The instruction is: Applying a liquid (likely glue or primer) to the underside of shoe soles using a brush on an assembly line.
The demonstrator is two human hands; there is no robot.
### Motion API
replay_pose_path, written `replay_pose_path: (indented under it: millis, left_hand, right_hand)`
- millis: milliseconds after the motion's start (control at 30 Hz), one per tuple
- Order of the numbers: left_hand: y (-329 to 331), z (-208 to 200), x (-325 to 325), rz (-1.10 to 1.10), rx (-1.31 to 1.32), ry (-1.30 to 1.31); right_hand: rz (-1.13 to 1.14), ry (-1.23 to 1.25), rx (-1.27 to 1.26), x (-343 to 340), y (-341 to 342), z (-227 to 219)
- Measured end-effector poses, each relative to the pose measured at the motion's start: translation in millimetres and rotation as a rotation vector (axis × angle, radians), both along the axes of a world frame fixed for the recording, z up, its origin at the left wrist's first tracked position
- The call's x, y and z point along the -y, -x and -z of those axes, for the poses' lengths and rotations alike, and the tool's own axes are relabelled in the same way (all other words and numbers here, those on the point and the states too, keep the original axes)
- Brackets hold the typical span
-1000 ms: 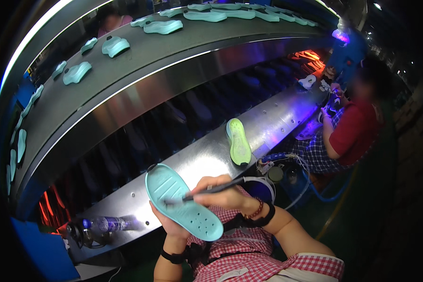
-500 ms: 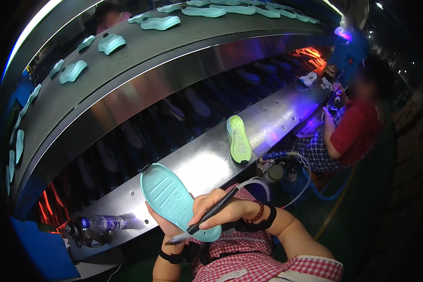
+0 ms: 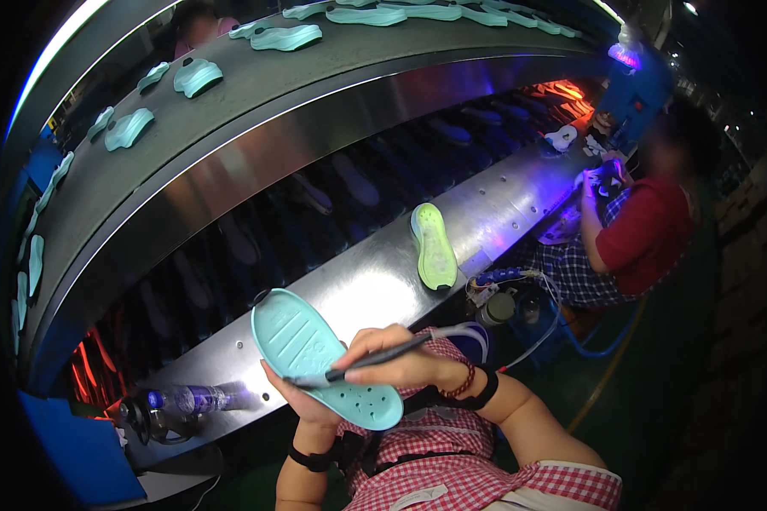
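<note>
In my left hand (image 3: 301,399) I hold a turquoise shoe sole (image 3: 291,327), gripped by its left edge from below, its hollow, grooved face turned up. Its lower end reaches toward my apron. My right hand (image 3: 390,362) is closed round a slim black-handled brush (image 3: 315,381), with a clear tube running from its back end. The brush tip lies at the sole's left edge, across its middle, close to my left fingers. A yellow-green sole (image 3: 435,249) rests on the metal ledge (image 3: 349,289) beyond my hands.
Above the ledge runs a dark conveyor belt (image 3: 256,83) carrying several turquoise soles. Plastic bottles (image 3: 198,399) lie at the ledge's left end. To the right, a co-worker in a red top (image 3: 656,226) handles a shoe; a lidded jar (image 3: 496,309) and hoses stand between us.
The brush has swung up from below the sole's lower end onto its left edge, near the middle. The co-worker's hands have shifted with the shoe.
</note>
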State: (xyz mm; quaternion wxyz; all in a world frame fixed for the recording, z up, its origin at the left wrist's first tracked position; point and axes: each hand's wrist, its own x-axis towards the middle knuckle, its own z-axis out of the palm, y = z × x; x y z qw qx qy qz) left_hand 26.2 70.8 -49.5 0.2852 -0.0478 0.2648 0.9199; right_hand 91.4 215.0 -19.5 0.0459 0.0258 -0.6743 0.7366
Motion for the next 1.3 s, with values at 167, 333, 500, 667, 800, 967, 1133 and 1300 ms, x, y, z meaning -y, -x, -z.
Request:
replay_pose_path:
  millis: [167, 333, 500, 667, 800, 967, 1133, 1300]
  left_hand:
    - [0.0, 5.4, 5.9, 0.063, -0.184, 0.009]
    - [1.2, 2.3, 5.8, -0.007, -0.107, 0.008]
    - [7.4, -7.3, -0.7, -0.092, -0.114, 0.077]
    - [17.9, 1.0, 5.7, -0.065, -0.102, 0.036]
    - [21.9, 4.1, 10.6, -0.067, -0.204, 0.039]
    - [28.9, -9.2, 15.7, -0.207, -0.372, -0.035]
    - [39.3, -17.8, 22.0, -0.285, -0.425, 0.015]
    - [42.7, -27.2, 21.1, -0.284, -0.467, 0.045]
  right_hand:
    - [-0.115, 0.22, -0.088, -5.9, -7.6, -7.4]
    - [-0.131, -0.069, -0.122, 1.5, -4.7, -1.7]
    - [0.065, 0.02, -0.034, -7.3, 0.6, -9.3]
    - [-0.208, 0.235, -0.173, -13.8, 0.0, -12.9]
    - [-0.049, -0.048, -0.091, -9.5, 1.6, -12.1]
    - [-0.13, 0.079, -0.237, -6.9, -6.0, -13.9]
    - [-0.201, -0.158, -0.318, -5.2, -6.1, -9.8]
    - [0.007, -0.143, -0.138, -13.2, -3.4, -4.0]
